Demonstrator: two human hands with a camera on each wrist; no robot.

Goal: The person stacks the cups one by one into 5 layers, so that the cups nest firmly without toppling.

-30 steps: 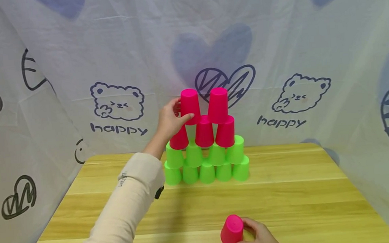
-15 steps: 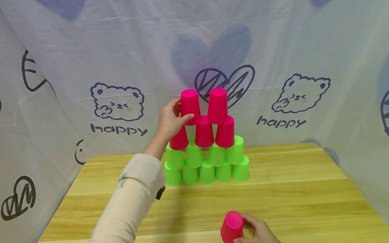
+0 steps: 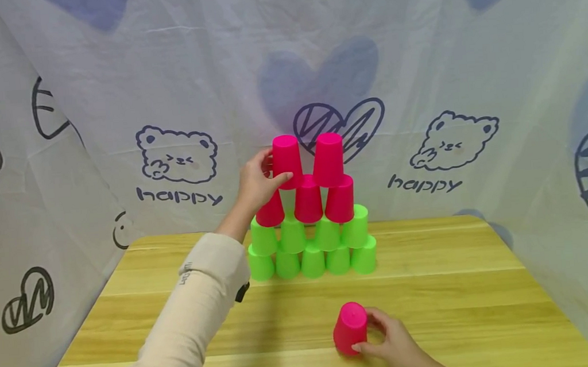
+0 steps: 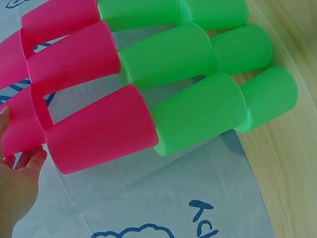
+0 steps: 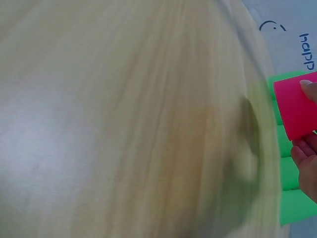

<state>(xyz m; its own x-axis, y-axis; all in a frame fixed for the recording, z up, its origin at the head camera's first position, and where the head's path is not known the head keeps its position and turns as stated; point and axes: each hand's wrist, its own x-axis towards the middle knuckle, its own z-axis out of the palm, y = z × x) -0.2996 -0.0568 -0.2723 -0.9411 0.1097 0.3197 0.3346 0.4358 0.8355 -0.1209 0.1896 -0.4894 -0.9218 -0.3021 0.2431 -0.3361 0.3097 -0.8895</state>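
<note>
My left hand (image 3: 257,182) grips an upside-down pink cup (image 3: 287,160) at the upper left of a cup pyramid, thumb on the near side, fingers around the far side. That cup rests across the pink cups below it. Beside it stands another pink cup (image 3: 329,160), apart from it. In my right hand (image 3: 396,345) is one more upside-down pink cup (image 3: 349,330), pinched by its side in front of the pyramid. The right wrist view shows this held cup (image 5: 297,109) at the right edge, with the fingers (image 5: 306,148) partly cut off.
Below lie a row of pink cups (image 3: 308,201) and two rows of green cups (image 3: 313,261), standing on the wooden table (image 3: 437,287). A printed cloth (image 3: 418,52) hangs close behind the stack and along both sides. My left sleeve (image 3: 181,325) crosses the table's left part.
My right hand has moved forward, toward the pyramid, with its pink cup. The left hand stays on the upper left cup, and the stack looks the same.
</note>
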